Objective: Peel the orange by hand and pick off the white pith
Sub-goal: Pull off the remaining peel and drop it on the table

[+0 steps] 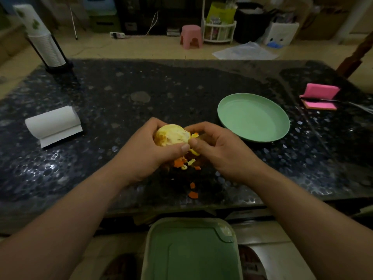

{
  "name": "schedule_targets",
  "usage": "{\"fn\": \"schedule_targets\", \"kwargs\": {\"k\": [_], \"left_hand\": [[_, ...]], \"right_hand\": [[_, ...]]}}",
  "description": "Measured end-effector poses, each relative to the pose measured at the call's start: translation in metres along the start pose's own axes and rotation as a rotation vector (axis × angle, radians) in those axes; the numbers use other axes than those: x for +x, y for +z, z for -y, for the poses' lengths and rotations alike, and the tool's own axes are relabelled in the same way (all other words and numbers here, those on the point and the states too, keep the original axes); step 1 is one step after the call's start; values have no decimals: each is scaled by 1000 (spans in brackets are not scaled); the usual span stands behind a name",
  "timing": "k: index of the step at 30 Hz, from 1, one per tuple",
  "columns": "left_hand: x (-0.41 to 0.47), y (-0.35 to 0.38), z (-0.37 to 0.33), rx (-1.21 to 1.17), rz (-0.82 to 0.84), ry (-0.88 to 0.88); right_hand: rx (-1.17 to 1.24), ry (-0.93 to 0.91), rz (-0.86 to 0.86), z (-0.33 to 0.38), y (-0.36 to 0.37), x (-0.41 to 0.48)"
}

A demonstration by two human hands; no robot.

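Fingers on both hands curl in tight above the dark speckled desk, green plate off to the right. Left hand grips the mostly peeled orange, right hand pinches a peel strip at its side, small peel scraps lying on the desk below.

The orange is partly hidden; the green bin runs off-frame.

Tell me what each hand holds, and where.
Left hand cups the peeled pale-yellow orange by its left side; right hand pinches a yellow peel scrap at its right edge.
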State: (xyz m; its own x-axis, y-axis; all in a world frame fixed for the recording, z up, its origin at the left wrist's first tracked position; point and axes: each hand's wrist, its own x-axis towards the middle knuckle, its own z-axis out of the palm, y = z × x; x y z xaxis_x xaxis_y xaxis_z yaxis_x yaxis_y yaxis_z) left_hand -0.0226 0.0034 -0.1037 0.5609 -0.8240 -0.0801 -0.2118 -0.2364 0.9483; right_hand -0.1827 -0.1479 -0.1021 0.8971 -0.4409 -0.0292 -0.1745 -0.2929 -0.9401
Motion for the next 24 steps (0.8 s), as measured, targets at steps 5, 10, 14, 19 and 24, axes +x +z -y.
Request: {"fn": "schedule_targets", "kwargs": {"k": [5,10,14,19,24], "left_hand": [[-4,12,-1,30,-43,114],[-6,13,-4,29,-118,202],[-8,22,-8,-122,-153,195],[-9,30,-1,-128,-285,248],[-14,36,2,-99,-380,266]], "right_hand": [[97,55,-102,1,4,3],[408,120,-28,11,2,2],[505,133,-51,17,10,1],[556,104,-101,19,23,1],[596,126,-108,17,33,3]]}}
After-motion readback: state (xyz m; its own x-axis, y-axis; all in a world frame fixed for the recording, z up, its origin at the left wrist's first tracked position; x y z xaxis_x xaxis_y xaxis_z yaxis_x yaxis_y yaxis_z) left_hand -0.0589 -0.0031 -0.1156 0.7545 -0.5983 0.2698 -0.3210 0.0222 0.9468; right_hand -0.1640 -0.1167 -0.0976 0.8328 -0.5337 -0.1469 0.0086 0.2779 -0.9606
